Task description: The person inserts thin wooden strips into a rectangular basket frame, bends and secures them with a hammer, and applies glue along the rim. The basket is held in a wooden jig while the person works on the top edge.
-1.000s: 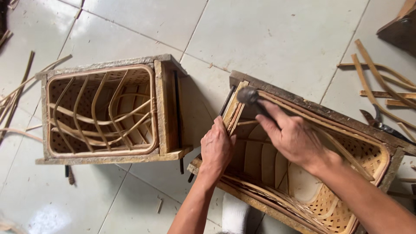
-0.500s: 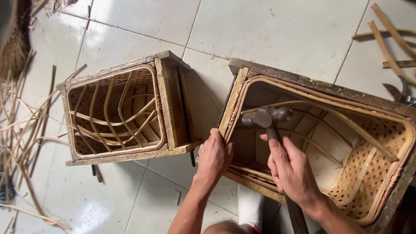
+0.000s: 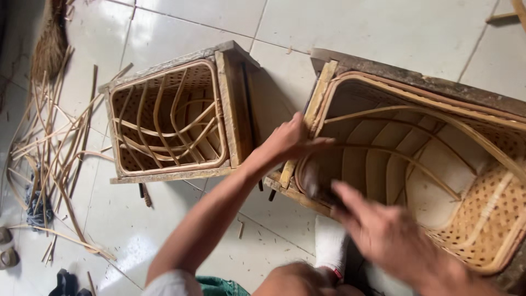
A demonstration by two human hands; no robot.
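Observation:
My left hand (image 3: 290, 140) presses on the left corner of a large woven rattan basket set in a rough wooden frame (image 3: 416, 87), fingers spread over the rim. My right hand (image 3: 383, 233) is blurred with motion just below the basket's near edge. It grips the handle of a hammer, whose dark head (image 3: 313, 181) shows as a smear by the near-left rim. A second, smaller framed rattan basket (image 3: 227, 118) lies on its side to the left, its opening facing up at me.
White tiled floor all around. Loose bamboo strips (image 3: 49, 148) are scattered at the left, with a dark cloth (image 3: 35, 203) and sandals (image 3: 5, 246) among them. A straw broom (image 3: 49, 44) lies top left. My white-socked foot (image 3: 331, 244) rests below the big basket.
The hammer has swung down from inside the big basket to its near-left rim, and my right hand is now blurred. My left hand keeps its place on the corner.

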